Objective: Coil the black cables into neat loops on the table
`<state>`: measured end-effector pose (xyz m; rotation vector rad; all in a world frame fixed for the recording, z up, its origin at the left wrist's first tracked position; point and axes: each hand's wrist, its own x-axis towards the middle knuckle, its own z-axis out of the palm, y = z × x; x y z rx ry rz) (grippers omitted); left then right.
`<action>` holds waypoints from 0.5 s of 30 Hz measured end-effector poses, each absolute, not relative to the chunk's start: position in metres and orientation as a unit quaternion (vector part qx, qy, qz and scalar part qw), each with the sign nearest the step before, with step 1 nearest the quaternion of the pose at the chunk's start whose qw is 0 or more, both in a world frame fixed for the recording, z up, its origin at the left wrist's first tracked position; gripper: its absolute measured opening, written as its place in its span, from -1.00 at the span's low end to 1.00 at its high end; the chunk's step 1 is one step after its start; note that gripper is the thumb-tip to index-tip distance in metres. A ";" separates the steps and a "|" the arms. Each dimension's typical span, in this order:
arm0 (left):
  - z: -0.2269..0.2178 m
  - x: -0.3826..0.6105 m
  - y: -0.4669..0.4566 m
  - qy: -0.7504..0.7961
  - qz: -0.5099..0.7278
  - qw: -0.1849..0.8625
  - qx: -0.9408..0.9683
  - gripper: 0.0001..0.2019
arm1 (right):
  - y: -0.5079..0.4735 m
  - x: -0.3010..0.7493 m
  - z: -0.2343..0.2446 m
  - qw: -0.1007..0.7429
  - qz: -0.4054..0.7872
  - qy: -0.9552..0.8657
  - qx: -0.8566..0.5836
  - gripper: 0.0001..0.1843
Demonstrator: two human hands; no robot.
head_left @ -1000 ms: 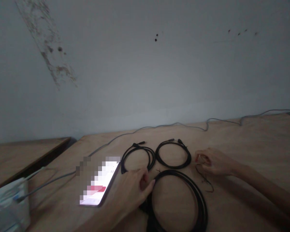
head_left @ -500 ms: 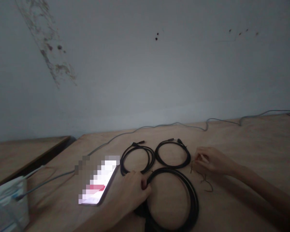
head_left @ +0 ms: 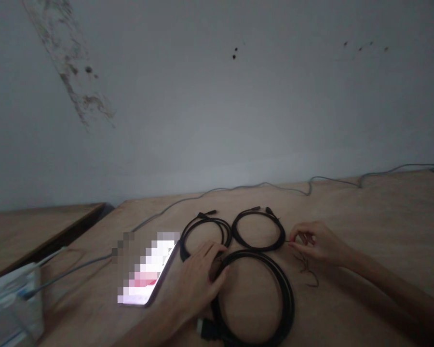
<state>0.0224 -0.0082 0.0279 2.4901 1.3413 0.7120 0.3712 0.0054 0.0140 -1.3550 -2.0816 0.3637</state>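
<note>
Three black cable coils lie on the wooden table [head_left: 365,217]: a large coil [head_left: 287,299] nearest me, a small left coil [head_left: 188,233] and a small right coil [head_left: 258,231] behind it. My left hand [head_left: 198,277] rests with its fingers curled on the large coil's upper left rim, touching the small left coil. My right hand [head_left: 316,243] pinches a thin dark twist tie [head_left: 305,270] beside the small right coil's right edge.
A lit phone [head_left: 146,274] lies left of my left hand. A grey cable [head_left: 275,187] runs along the table's back edge by the wall. A pale bag or box [head_left: 10,303] sits at the lower left, and a second table surface [head_left: 32,229] stands further left.
The large coil has slid left and toward the small coils under my left hand. My right hand has moved a little left, closer to the small right coil, with the thin tie.
</note>
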 end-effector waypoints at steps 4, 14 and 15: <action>0.032 0.025 -0.009 0.463 0.217 0.134 0.849 -0.82 | 0.000 0.369 0.016 0.326 0.167 -0.780 -0.507 -0.74; 0.026 0.014 -0.002 0.547 0.143 0.123 0.816 -0.57 | -0.005 0.368 0.014 0.313 0.181 -0.780 -0.511 -0.75; 0.026 0.012 0.001 0.554 0.141 0.132 0.810 -0.60 | -0.004 0.368 0.014 0.313 0.179 -0.783 -0.507 -0.76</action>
